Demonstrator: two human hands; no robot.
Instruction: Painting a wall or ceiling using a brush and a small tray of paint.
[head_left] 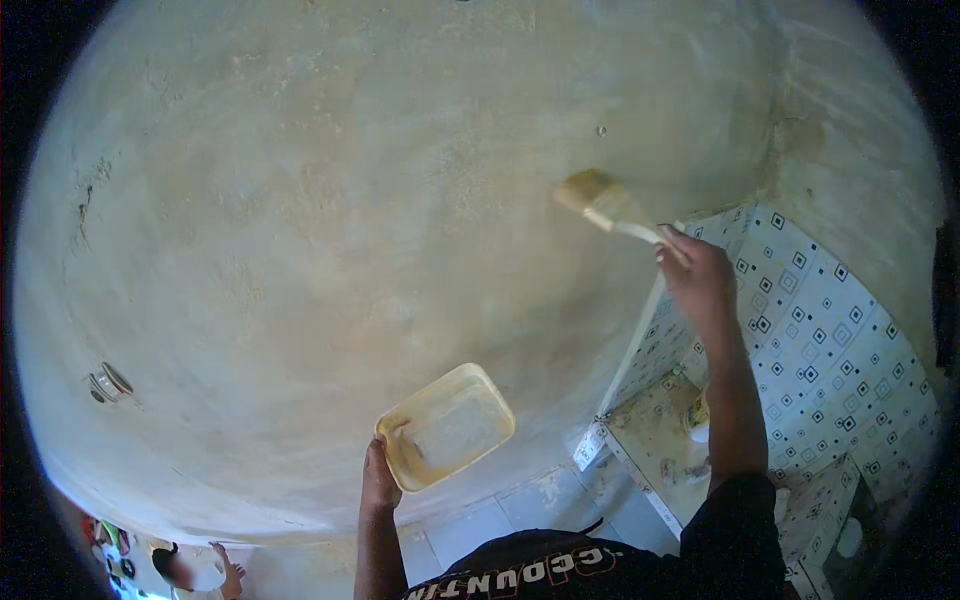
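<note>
My right hand [695,270] is closed round the pale handle of a wide paintbrush [612,205]. The brush tilts up to the left, its tan bristles close to the plastered wall [400,200]; I cannot tell whether they touch it. Lower down, my left hand [380,475] grips the left side of a shallow yellowish plastic tub [448,428]. The tub has rounded corners, and a pale residue with a brownish smear shows inside it. Patchy beige and grey covers the wall.
To the right stand patterned tile panels [800,330] around a stained ledge [650,430] holding a small container [698,415]. A round fitting [108,383] juts from the wall at left. Another person [185,572] is at the lower left. Floor tiles [540,505] lie below.
</note>
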